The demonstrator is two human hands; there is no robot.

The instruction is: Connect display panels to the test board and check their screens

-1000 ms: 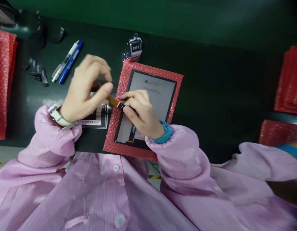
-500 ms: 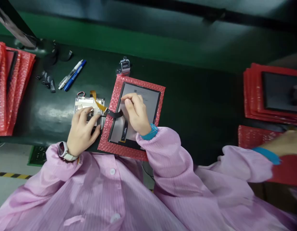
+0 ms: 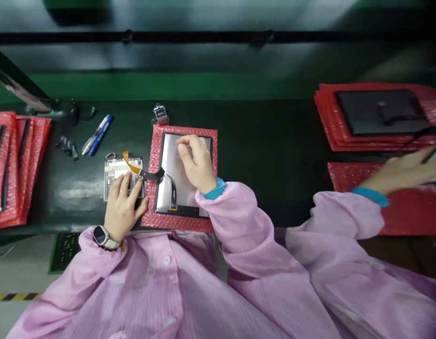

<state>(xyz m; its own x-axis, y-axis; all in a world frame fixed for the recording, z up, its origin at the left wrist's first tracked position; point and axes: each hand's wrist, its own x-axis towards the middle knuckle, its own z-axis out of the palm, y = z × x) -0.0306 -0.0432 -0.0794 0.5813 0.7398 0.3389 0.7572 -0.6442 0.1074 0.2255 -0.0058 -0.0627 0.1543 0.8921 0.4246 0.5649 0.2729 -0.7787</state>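
My left hand lies with spread fingers on a metal-backed circuit module, pressing it to the bench. An amber flex cable runs from that module to a black flat connector strip, which crosses onto a display panel. The panel lies face down, silvery back upward, on a red bubble-wrap pad. My right hand rests its fingertips on the panel's upper part, holding nothing. A short black flex strip lies on the panel's lower part.
A tally counter, a blue marker and a clear pen, and small black parts sit behind my left hand. Stacks of red pads lie left; more lie right, under a dark panel, beside a co-worker's hand.
My left hand has let go of the amber cable and dropped onto the module. My right hand has moved up the panel. The view has pulled back, and the co-worker's hand has shifted.
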